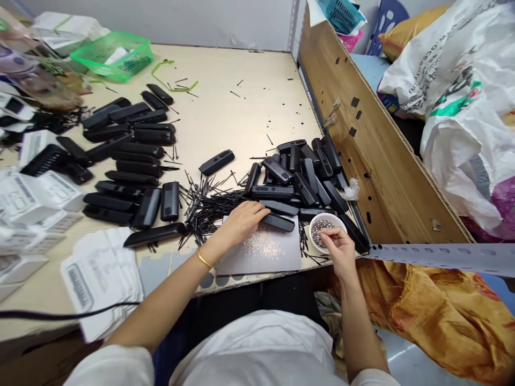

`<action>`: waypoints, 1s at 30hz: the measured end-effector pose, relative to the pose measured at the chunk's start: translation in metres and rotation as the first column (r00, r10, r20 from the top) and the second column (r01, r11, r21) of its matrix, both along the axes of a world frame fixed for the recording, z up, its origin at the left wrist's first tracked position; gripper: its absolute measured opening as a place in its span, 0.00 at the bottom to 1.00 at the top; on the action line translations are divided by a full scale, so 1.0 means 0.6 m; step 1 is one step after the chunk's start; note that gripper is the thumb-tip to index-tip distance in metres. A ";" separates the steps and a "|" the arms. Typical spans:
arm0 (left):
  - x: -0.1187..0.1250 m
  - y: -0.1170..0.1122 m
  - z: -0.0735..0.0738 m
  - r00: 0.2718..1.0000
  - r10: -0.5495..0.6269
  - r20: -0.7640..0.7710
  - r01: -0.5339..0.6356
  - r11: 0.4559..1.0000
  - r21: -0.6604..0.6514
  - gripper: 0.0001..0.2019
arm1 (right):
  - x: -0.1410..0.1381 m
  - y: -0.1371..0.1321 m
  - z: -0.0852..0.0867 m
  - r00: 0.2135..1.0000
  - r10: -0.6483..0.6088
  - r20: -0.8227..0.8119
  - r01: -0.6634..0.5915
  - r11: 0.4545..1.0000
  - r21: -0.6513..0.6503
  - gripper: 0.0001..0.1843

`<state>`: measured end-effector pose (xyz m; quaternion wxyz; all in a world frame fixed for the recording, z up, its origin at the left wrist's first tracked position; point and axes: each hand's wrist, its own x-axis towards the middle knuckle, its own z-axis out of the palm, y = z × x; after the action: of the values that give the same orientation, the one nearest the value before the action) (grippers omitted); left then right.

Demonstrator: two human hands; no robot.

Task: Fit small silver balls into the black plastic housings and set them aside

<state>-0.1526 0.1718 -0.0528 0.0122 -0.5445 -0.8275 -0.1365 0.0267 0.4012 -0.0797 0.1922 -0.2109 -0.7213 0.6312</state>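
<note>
My left hand (241,221) lies curled over a black plastic bar (279,222) at the top of a grey mat (261,252), fingers closed on its end. My right hand (337,242) reaches into a small white bowl (318,221) of tiny metal pieces (321,228), fingertips pinched together over them. A heap of black plastic bars (300,174) lies just behind both hands. Thin black pins (205,206) are scattered to the left of my left hand. Glittering specks lie on the mat.
Rows of black plastic bars (129,155) cover the table's left side. White printed packets (100,273) and boxes (28,198) lie at the near left. A green basket (112,53) stands at the back. A wooden board (362,139) walls the right; bags (462,96) lie beyond.
</note>
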 end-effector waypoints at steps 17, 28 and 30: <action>0.108 0.017 0.025 -0.325 -0.664 0.674 -0.935 0.115 -0.337 0.09 | -0.044 -0.157 0.014 0.995 0.006 -0.097 -0.026 0.979 -0.204 0.16; 0.120 0.016 0.024 -0.289 -0.658 0.695 -0.953 0.129 -0.274 0.08 | -0.036 -0.168 -0.008 0.997 -0.032 -0.070 0.033 0.999 0.011 0.14; 0.121 0.014 0.022 -0.282 -0.655 0.701 -0.957 0.136 -0.257 0.07 | -0.036 -0.167 -0.009 0.996 -0.018 -0.089 0.026 0.996 0.090 0.13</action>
<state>-0.0798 0.1802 -0.0397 -0.2432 0.2734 -0.3015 -0.8804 0.0054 0.3011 -0.0848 0.2401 -0.1821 -0.7378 0.6040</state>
